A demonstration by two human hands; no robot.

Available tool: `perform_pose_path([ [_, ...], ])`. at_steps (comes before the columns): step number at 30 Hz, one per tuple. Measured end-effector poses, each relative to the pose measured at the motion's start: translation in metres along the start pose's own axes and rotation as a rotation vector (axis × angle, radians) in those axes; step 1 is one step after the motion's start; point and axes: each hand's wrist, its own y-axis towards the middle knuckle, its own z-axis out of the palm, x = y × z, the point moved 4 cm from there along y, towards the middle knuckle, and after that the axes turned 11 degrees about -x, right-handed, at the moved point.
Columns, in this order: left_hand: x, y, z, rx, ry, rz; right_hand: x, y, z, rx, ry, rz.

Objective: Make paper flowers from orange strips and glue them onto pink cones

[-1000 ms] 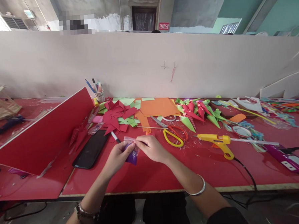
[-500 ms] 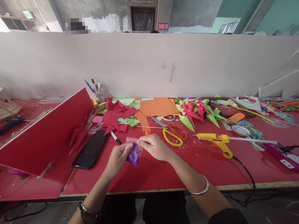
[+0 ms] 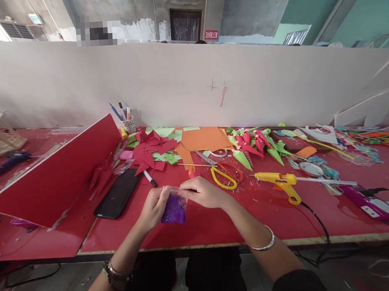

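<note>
A small clear zip bag with purple contents hangs upright between my two hands, over the front of the red table. My left hand pinches its top left corner. At the top right corner, my right hand is closed on the bag's edge. What exactly the purple filling is, I cannot make out. Just beyond my right hand lie scissors with yellow and red handles, and a small orange paper piece. A black-capped white marker is beyond my left hand.
A black phone and a standing red board are at left. Red paper pieces, orange sheets and red and green paper cones lie along the back. A yellow glue gun and purple power strip sit at right.
The bag has turned flatter toward me and dropped slightly, its purple contents now spread wider. Both hands have shifted their hold along its top edge.
</note>
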Motion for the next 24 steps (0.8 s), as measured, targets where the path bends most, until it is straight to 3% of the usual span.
perform_pose_path([
  [5, 0.002, 0.005, -0.002, -0.013, 0.092, 0.041, -0.006, -0.004, -0.002, -0.014, -0.021, 0.031],
  [9, 0.029, 0.020, -0.027, -0.181, 0.245, -0.026, -0.026, -0.010, -0.023, -0.262, -0.051, 0.111],
  [11, 0.044, 0.028, -0.038, -0.121, 0.430, -0.006, -0.036, -0.013, -0.035, -0.364, -0.048, 0.153],
  [13, 0.053, 0.033, -0.045, -0.090, 0.671, 0.060, -0.042, -0.013, -0.042, -0.384, -0.001, 0.197],
  [15, 0.047, 0.034, -0.050, -0.246, 0.824, 0.197, -0.044, -0.013, -0.044, -0.356, 0.002, 0.211],
  [17, 0.034, 0.030, -0.045, -0.387, 0.815, 0.289, -0.040, -0.011, -0.040, -0.336, -0.090, 0.163],
  [18, 0.028, 0.028, -0.038, -0.375, 0.743, 0.306, -0.037, -0.010, -0.037, -0.337, -0.152, 0.120],
  [20, 0.019, 0.026, -0.015, -0.151, 0.486, 0.253, -0.030, -0.007, -0.027, -0.331, -0.239, 0.020],
  [23, 0.011, 0.022, 0.018, 0.226, 0.003, -0.025, -0.020, -0.003, -0.014, -0.328, -0.316, -0.106],
  [24, 0.008, 0.023, 0.025, 0.273, -0.120, -0.084, -0.018, -0.002, -0.011, -0.331, -0.329, -0.134],
])
